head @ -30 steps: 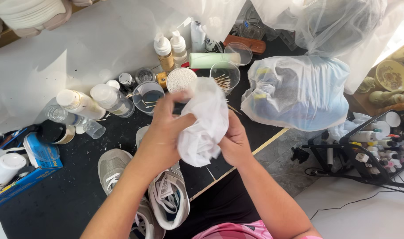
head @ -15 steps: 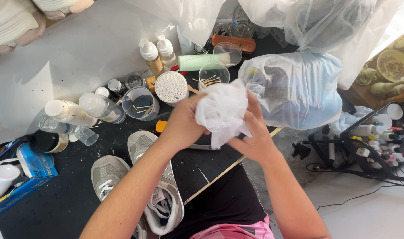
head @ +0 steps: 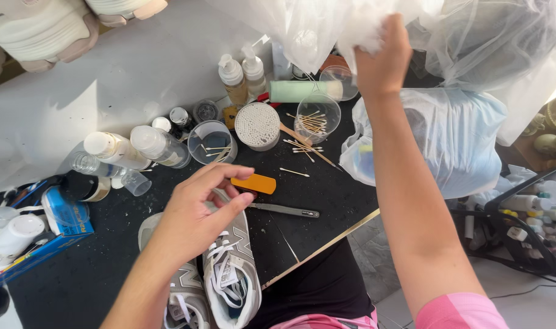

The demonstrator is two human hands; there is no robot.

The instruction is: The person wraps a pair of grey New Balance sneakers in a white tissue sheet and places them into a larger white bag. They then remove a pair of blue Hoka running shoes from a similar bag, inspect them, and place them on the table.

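My left hand (head: 195,210) hovers open over the black table, fingers loosely curled and holding nothing. It sits just above a grey sneaker with white laces (head: 232,274). A second sneaker (head: 180,295) lies beside that one, partly under my forearm. My right hand (head: 384,58) is raised to the far side, shut on a crumpled white cloth (head: 363,27) up against the hanging clear plastic sheet (head: 473,36). An orange-handled tool (head: 256,183) and a thin metal blade (head: 284,210) lie just past my left fingertips.
A round tub of cotton swabs (head: 258,125), a clear cup of sticks (head: 317,116), a clear bowl (head: 211,141), bottles (head: 159,145) and a green tube (head: 302,91) crowd the table's far side. A filled plastic bag (head: 454,140) sits right. A bottle rack (head: 527,213) stands beyond the table's edge.
My right hand has carried the white cloth up and away to the hanging plastic. My left hand has let go of the cloth and dropped open over the sneaker.
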